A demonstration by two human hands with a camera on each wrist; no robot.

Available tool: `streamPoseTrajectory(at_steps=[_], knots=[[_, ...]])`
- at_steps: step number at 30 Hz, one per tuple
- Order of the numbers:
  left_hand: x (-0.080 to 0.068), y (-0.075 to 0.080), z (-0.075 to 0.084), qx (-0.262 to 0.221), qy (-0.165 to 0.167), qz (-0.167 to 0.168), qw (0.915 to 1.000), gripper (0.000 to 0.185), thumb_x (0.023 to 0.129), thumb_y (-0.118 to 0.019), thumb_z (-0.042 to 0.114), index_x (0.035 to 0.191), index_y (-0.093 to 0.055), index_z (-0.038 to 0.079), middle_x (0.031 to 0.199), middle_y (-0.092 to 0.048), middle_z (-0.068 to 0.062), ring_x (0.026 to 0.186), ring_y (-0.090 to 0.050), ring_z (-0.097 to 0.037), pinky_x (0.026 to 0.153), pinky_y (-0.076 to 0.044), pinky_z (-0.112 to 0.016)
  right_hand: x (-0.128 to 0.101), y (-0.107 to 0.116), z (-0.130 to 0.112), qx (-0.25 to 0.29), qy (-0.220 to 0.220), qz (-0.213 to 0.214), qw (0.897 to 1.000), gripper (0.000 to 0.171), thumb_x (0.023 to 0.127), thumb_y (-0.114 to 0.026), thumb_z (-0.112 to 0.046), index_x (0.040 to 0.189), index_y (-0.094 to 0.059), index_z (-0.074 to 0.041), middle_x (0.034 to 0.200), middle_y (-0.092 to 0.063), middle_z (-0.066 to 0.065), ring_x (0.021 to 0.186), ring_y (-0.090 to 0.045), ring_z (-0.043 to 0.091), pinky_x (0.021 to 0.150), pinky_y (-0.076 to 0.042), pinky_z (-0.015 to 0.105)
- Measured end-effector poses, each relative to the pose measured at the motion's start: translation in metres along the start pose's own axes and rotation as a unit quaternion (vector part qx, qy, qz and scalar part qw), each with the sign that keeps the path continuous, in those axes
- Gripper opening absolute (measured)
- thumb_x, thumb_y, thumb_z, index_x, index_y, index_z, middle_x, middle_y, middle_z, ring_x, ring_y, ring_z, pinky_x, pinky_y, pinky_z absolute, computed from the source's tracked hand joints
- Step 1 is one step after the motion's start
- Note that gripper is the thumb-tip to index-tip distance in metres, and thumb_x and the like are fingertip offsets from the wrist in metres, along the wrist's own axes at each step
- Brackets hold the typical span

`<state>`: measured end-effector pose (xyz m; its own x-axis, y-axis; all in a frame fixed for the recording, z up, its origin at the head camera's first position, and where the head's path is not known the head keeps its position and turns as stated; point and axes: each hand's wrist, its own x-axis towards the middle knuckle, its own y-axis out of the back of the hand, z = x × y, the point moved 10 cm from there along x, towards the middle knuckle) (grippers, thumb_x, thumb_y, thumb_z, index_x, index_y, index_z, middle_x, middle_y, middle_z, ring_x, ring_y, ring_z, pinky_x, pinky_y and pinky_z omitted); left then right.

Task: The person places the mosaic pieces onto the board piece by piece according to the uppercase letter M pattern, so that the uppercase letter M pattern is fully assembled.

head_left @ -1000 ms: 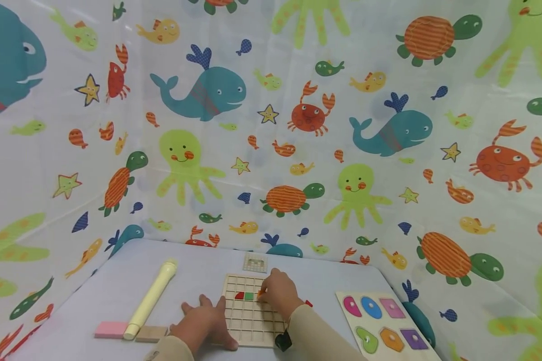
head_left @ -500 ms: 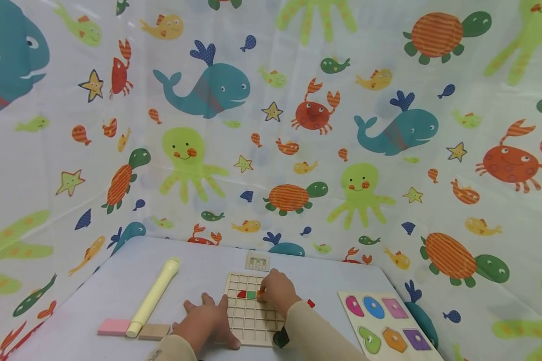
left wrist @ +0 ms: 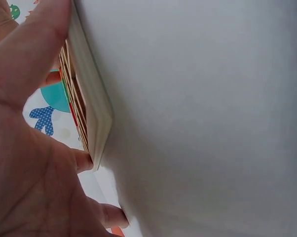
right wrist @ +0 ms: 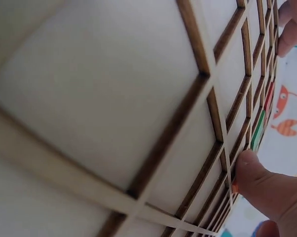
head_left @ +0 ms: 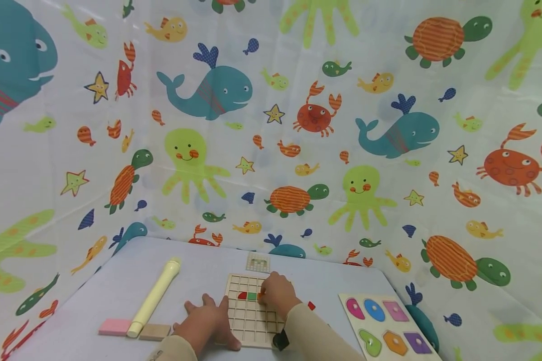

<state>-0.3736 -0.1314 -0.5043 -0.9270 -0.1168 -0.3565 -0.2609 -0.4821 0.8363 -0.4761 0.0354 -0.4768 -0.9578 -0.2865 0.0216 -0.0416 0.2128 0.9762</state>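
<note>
A pale wooden grid board (head_left: 248,326) lies on the table in front of me. A red tile (head_left: 242,296) with a rounded corner and a green square tile (head_left: 252,296) sit side by side in its cells. Just right of the green one, my right hand (head_left: 277,295) pinches an orange tile (head_left: 260,298) at the grid; the right wrist view has the thumb (right wrist: 254,173) against it, and the fingers partly hide it. My left hand (head_left: 208,319) spreads its fingers along the board's left side and touches its edge, thumb at the near corner.
A small red piece (head_left: 311,305) lies beyond my right sleeve. To the right is a shape puzzle board (head_left: 384,326). At left are a pale yellow rod (head_left: 155,296), a pink block (head_left: 114,327) and a tan block (head_left: 155,332). A small patterned square (head_left: 258,262) lies behind the grid.
The orange tile looked tilted a second ago and now lies flatter, close beside the green tile. Both hands stay nearly where they were; the head view has shifted slightly.
</note>
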Motion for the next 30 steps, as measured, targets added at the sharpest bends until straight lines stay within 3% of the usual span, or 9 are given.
streamPoseTrajectory(at_steps=[4, 8, 13, 16, 23, 27, 30], knots=[[-0.001, -0.001, 0.001, 0.003, -0.002, 0.001, 1.0, 0.131, 0.052, -0.101, 0.063, 0.161, -0.045, 0.018, 0.166, -0.021, -0.039, 0.147, -0.007, -0.079, 0.105, -0.018, -0.096, -0.007, 0.003, 0.0, 0.003, 0.009, 0.032, 0.999, 0.031, 0.085, -0.091, -0.028, 0.111, -0.082, -0.014, 0.101, -0.062, 0.004, 0.086, -0.056, 0.019, 0.085, -0.059, 0.04], [-0.002, 0.0, 0.002, 0.01, -0.006, 0.001, 0.9999, 0.13, 0.053, -0.101, 0.064, 0.161, -0.045, 0.017, 0.166, -0.021, -0.04, 0.146, -0.007, -0.079, 0.104, -0.018, -0.097, -0.027, 0.013, -0.004, 0.06, 0.011, 0.062, 0.996, 0.041, 0.085, -0.092, -0.029, 0.122, -0.08, -0.015, 0.108, -0.064, 0.008, 0.092, -0.061, 0.023, 0.087, -0.06, 0.047], [-0.005, 0.005, 0.004, 0.006, -0.014, 0.006, 0.9999, 0.129, 0.054, -0.101, 0.063, 0.161, -0.044, 0.016, 0.166, -0.02, -0.041, 0.146, -0.007, -0.08, 0.104, -0.018, -0.097, -0.059, 0.022, 0.002, 0.118, -0.029, 0.063, 0.991, 0.051, 0.084, -0.092, -0.037, 0.13, -0.076, -0.02, 0.113, -0.063, 0.01, 0.097, -0.058, 0.024, 0.091, -0.059, 0.052], [-0.006, 0.007, 0.004, 0.002, -0.015, 0.009, 0.9998, 0.128, 0.055, -0.101, 0.061, 0.161, -0.045, 0.016, 0.166, -0.02, -0.041, 0.146, -0.006, -0.08, 0.103, -0.017, -0.097, -0.078, 0.025, 0.011, 0.143, -0.049, 0.07, 0.986, 0.054, 0.083, -0.092, -0.038, 0.133, -0.076, -0.022, 0.112, -0.061, 0.011, 0.094, -0.054, 0.023, 0.087, -0.058, 0.05], [-0.004, 0.004, 0.002, 0.0, -0.004, -0.006, 1.0, 0.127, 0.057, -0.101, 0.06, 0.162, -0.043, 0.017, 0.167, -0.018, -0.04, 0.147, -0.005, -0.079, 0.105, -0.016, -0.096, -0.11, 0.031, 0.03, 0.176, -0.052, 0.102, 0.978, 0.053, 0.08, -0.093, -0.021, 0.13, -0.076, -0.016, 0.104, -0.06, 0.014, 0.085, -0.05, 0.022, 0.071, -0.051, 0.038], [-0.003, 0.003, 0.001, -0.003, -0.003, -0.012, 0.9999, 0.127, 0.057, -0.101, 0.06, 0.162, -0.044, 0.017, 0.167, -0.018, -0.041, 0.147, -0.005, -0.079, 0.105, -0.016, -0.096, -0.12, 0.032, 0.042, 0.186, -0.075, 0.109, 0.974, 0.05, 0.08, -0.093, -0.021, 0.128, -0.077, -0.015, 0.118, -0.066, 0.023, 0.102, -0.063, 0.035, 0.085, -0.058, 0.051], [-0.001, 0.002, 0.002, -0.006, -0.004, -0.018, 0.9998, 0.127, 0.056, -0.101, 0.059, 0.162, -0.044, 0.017, 0.167, -0.017, -0.041, 0.147, -0.004, -0.079, 0.105, -0.015, -0.096, -0.126, 0.031, 0.052, 0.191, -0.092, 0.101, 0.972, 0.05, 0.082, -0.092, -0.022, 0.129, -0.077, -0.015, 0.13, -0.064, 0.028, 0.117, -0.064, 0.043, 0.096, -0.056, 0.063]])
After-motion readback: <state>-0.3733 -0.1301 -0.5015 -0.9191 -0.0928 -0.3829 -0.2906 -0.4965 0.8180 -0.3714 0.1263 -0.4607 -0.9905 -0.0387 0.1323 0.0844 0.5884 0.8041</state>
